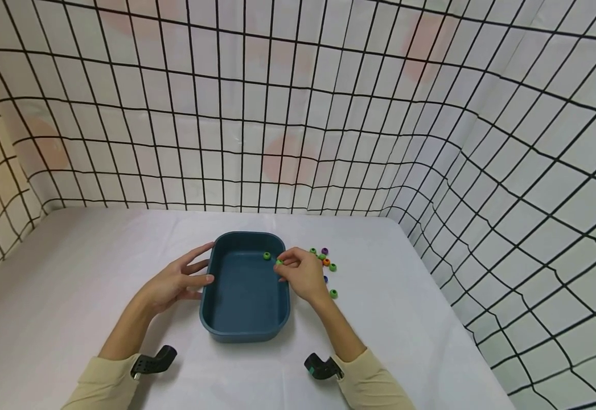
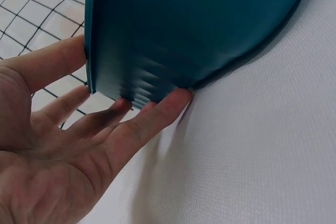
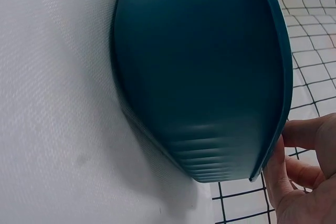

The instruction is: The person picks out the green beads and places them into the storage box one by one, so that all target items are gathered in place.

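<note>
A dark blue rectangular tray (image 1: 243, 307) with rounded corners stands on the white cloth. My left hand (image 1: 177, 282) is at its left side, the thumb at the rim and the extended fingers against the outer wall, as the left wrist view shows. Over the right rim, my right hand (image 1: 303, 276) pinches a green bead (image 1: 279, 262) between thumb and fingertips. The bead is hidden in the right wrist view, where the fingers overlap the rim. One green bead (image 1: 267, 256) lies on the tray floor near the far right corner.
Right of the tray, partly behind the right hand, lie several loose beads: green (image 1: 333, 294), purple (image 1: 325, 250), orange (image 1: 327, 262) and blue (image 1: 325, 279). A black wire grid (image 1: 241, 119) borders the white-covered table (image 1: 405, 341) at the back and sides.
</note>
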The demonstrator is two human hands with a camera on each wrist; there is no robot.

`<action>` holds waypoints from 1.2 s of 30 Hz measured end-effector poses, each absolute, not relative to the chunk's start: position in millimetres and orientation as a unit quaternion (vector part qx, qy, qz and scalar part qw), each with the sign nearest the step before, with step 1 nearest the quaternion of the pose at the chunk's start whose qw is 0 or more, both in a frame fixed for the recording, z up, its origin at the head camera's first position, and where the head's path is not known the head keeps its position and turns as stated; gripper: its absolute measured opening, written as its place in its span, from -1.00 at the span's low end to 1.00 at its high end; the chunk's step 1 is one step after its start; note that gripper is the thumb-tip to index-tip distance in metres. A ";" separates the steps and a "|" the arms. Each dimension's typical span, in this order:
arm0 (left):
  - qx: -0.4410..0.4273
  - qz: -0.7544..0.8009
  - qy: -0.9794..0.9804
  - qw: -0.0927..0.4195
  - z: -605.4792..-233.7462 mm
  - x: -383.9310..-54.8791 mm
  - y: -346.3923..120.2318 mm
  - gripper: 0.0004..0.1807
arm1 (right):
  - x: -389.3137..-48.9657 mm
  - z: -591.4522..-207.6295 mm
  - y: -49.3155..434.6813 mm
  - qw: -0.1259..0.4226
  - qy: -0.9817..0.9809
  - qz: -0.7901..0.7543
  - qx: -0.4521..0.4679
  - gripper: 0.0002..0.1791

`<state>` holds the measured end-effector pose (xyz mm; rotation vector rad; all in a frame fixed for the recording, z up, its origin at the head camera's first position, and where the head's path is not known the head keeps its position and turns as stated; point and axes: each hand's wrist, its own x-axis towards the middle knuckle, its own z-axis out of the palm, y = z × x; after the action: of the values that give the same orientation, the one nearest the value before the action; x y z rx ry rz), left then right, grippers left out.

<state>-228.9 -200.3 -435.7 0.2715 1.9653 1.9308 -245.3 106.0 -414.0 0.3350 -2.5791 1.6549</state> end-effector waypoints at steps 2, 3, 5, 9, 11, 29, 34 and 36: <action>0.095 0.685 0.698 0.187 -435.5 -229.1 -200.1 -0.03 | -245.3 -413.9 106.3 0.028 -0.836 0.538 0.108 -0.86; 0.094 0.685 0.698 0.187 -435.4 -229.1 -199.9 -0.02 | -245.3 -413.8 106.3 0.026 -0.835 0.540 0.105 -0.86; 0.093 0.685 0.698 0.188 -435.0 -229.0 -199.6 -0.02 | -245.1 -413.3 106.5 0.027 -0.834 0.540 0.108 -0.85; 0.094 0.685 0.698 0.188 -434.1 -228.9 -199.8 -0.03 | -244.4 -411.4 105.4 0.027 -0.835 0.540 0.107 -0.85; 0.095 0.685 0.697 0.188 -434.0 -229.0 -200.0 -0.04 | -244.3 -410.6 104.5 0.028 -0.837 0.537 0.102 -0.86; 0.100 0.684 0.698 0.188 -434.9 -231.1 -200.3 -0.02 | -245.9 -411.0 102.6 0.035 -0.845 0.525 0.095 -0.85; 0.097 0.685 0.696 0.191 -435.6 -230.7 -200.3 -0.01 | -244.8 -412.3 102.9 0.036 -0.843 0.527 0.097 -0.83; 0.097 0.686 0.695 0.191 -436.3 -230.7 -200.6 -0.02 | -243.5 -411.7 102.5 0.039 -0.844 0.525 0.100 -0.80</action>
<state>-230.7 -200.6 -436.3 0.2738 1.9536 1.9263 -243.5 102.5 -411.7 0.3074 -2.5880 1.6101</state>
